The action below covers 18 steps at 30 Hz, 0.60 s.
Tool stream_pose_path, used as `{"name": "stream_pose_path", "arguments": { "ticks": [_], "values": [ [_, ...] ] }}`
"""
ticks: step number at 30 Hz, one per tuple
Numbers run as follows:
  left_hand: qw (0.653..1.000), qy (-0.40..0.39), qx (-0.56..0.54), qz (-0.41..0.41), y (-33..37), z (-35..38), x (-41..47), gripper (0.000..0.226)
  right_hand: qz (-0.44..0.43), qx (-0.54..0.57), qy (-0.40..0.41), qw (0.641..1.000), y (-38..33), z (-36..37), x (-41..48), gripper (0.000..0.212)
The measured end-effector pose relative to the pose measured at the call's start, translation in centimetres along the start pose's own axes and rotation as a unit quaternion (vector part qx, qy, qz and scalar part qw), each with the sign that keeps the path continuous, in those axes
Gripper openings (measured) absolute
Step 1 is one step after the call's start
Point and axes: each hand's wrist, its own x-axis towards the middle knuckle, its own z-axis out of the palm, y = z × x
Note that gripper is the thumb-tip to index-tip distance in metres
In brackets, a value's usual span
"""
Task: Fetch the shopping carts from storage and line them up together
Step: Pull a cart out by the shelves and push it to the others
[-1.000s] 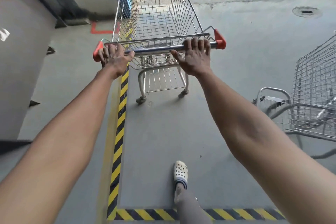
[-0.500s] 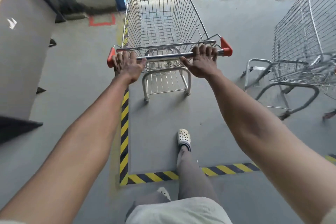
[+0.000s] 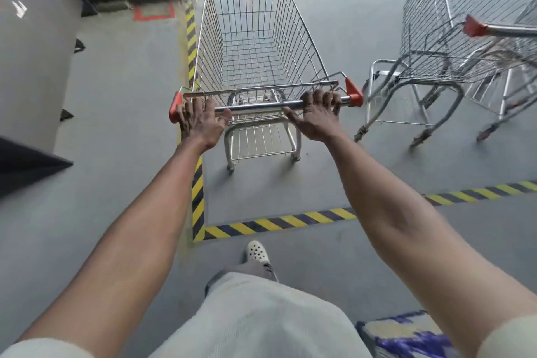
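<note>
left grip (image 3: 200, 122) and right grip (image 3: 315, 118): fingers curled over chrome handle bar (image 3: 255, 108) of silver wire shopping cart (image 3: 255, 38) | cart stands on grey floor (image 3: 122, 125), along yellow-black striped tape (image 3: 198, 192) | second silver wire cart (image 3: 441, 46) near its right side, apart

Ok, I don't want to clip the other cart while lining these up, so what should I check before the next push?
1. Left hand grips the handle: ok.
2. Right hand grips the handle: ok.
3. Held cart basket empty: ok.
4. Gap to the parked cart on the right: ok, bare floor between them.
5. Carts lined up together: not ok, they stand apart.
6. Front wheels: cannot tell, hidden under the basket.
</note>
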Motion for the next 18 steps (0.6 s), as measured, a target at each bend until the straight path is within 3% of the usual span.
{"name": "stream_pose_path", "arguments": {
  "ticks": [7, 11, 18],
  "values": [
    [0.999, 0.023, -0.029, -0.021, -0.6, 2.9, -10.1, 0.065, -0.035, -0.019, 0.012, 0.999, 1.4, 1.9, -9.7, 0.068],
    [0.999, 0.019, -0.012, -0.027, -2.0, 4.8, -14.6, 0.082, -0.056, -0.032, -0.005, 0.998, 2.5, 2.8, -14.9, 0.055],
    [0.999, 0.033, -0.019, -0.023, -1.7, 5.9, -22.7, 0.059, -0.086, -0.049, -0.011, 0.995, 3.5, 3.9, -21.8, 0.050]
  ]
}}
